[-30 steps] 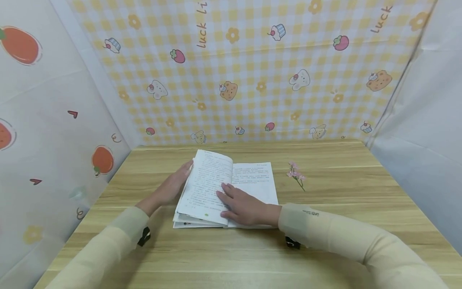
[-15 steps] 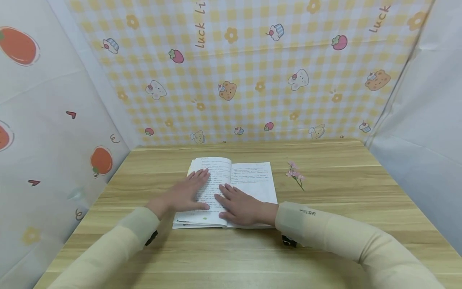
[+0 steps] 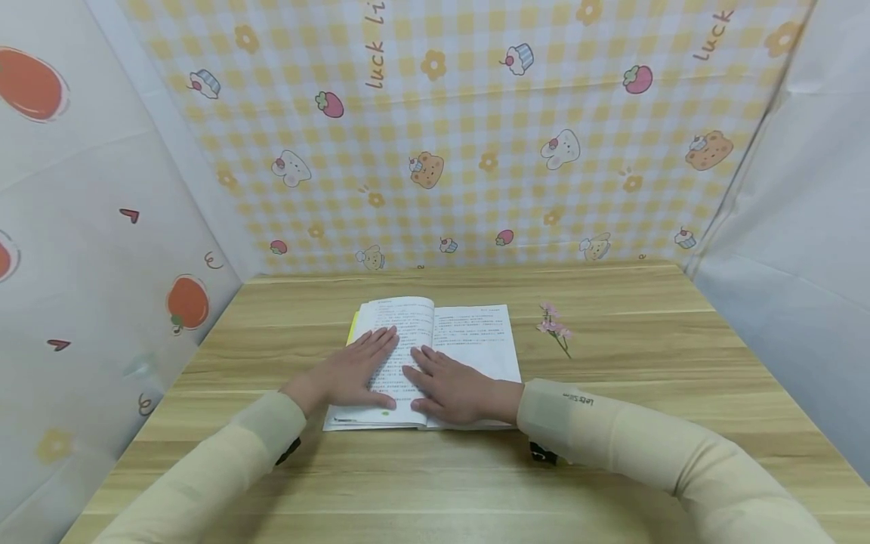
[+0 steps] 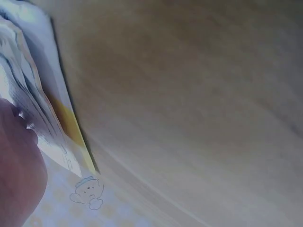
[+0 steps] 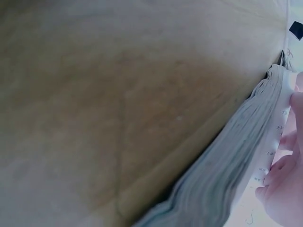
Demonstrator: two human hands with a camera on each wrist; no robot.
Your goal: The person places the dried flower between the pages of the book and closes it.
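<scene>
An open book [image 3: 476,329] with printed white pages lies on the wooden table in the head view. My left hand [image 3: 350,374] rests flat on its left page, fingers straight and thumb spread toward the spine. Across the lower part of the book, my right hand [image 3: 451,385] lies with its fingertips on the left page near the spine and its palm over the right page. In the left wrist view, the left hand [image 4: 21,165] touches the pages beside a yellow cover edge. The right wrist view shows the thick page block [image 5: 222,165] beneath the right hand [image 5: 286,179].
A sprig of pink flowers [image 3: 556,326] with a green stem lies to the right of the book on the table [image 3: 632,363]. A yellow checked cloth [image 3: 489,196] hangs behind the table, and white cloth walls stand at both sides.
From the book's left edge, my left hand has moved right onto the left page. The lifted pages there have come down flatter. My right hand has stayed nearly still.
</scene>
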